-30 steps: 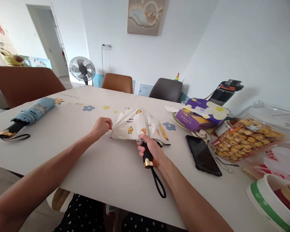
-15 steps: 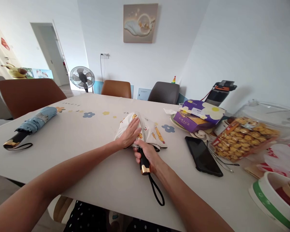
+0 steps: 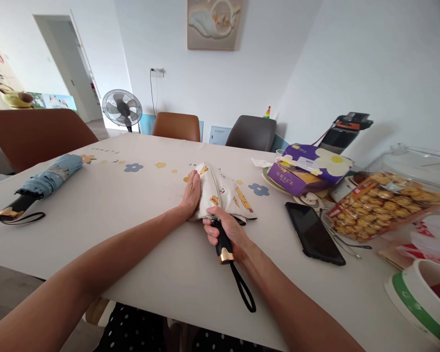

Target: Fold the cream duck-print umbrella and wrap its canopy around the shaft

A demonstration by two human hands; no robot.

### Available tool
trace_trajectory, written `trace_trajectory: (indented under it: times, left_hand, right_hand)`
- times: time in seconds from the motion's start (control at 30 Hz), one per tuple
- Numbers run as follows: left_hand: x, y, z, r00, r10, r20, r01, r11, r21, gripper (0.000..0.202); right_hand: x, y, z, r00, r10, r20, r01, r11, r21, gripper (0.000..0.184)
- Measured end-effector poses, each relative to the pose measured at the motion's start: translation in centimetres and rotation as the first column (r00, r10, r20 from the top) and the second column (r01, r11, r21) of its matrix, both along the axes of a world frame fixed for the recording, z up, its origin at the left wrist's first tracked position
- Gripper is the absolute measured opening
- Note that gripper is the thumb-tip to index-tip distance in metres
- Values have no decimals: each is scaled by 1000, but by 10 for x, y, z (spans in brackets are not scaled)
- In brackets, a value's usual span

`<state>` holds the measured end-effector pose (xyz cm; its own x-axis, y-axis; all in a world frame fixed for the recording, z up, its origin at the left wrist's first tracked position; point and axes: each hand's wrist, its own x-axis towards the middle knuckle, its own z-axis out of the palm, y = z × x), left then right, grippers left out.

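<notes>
The right hand is wrapped round the handle of a white umbrella on the table; the left hand presses straight-fingered against it, palm hidden. A purple box reads "GRACE"; a green-banded tub is cut off.

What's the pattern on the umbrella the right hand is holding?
The umbrella is creamy white with yellow cartoon figures, seen in the head view.

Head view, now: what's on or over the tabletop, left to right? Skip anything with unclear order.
Blue umbrella → left hand → cream umbrella → black phone → cookies.
</notes>
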<state>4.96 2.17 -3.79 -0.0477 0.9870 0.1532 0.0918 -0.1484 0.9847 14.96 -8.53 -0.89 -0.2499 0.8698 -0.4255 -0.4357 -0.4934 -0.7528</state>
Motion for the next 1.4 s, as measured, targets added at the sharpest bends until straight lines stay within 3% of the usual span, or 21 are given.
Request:
trace_trajectory:
  times: [0.13,0.2,0.43,0.57,0.67,0.77,0.9,0.97,1.07,1.27,1.4]
  left_hand:
    - [1,0,-6,982,171,-80,-164,982,93,23]
    - [1,0,-8,970,198,-143,-177,973,150,11]
    - [4,-4,-1,988,15,-156,-13,1000,15,21]
    - [8,-13,6,993,-116,-37,114,992,-53,35]
    - [11,-19,12,963,-205,173,228,965,-127,42]
    - [11,-20,20,871,-218,440,350,904,-245,44]
    - [5,-15,26,681,-291,671,574,782,-242,53]
    - [2,-12,26,633,-293,716,620,746,-243,53]
    - [-2,-9,25,638,-238,732,603,746,-283,49]
    - [-2,-10,28,658,-213,722,590,742,-319,52]
    - [-2,-9,32,664,-241,708,587,755,-294,54]
  right_hand:
    - [-1,1,-1,999,-29,-19,29,999,28,17]
    - [1,1,-3,999,-40,-28,41,998,43,18]
    - [4,4,-7,998,-61,13,60,995,78,19]
    - [3,5,-9,995,-78,64,71,993,98,19]
    - [4,6,-10,994,-43,100,33,994,103,21]
    - [5,4,-10,987,5,163,-20,996,91,24]
    - [4,0,-7,982,68,173,-83,994,76,20]
    - [3,-2,-6,981,123,148,-133,990,53,20]
    - [-1,-3,-5,978,175,114,-177,984,11,21]
    - [-5,-3,-3,988,140,65,-143,989,46,29]
    - [-4,-3,-4,993,105,51,-109,991,81,21]
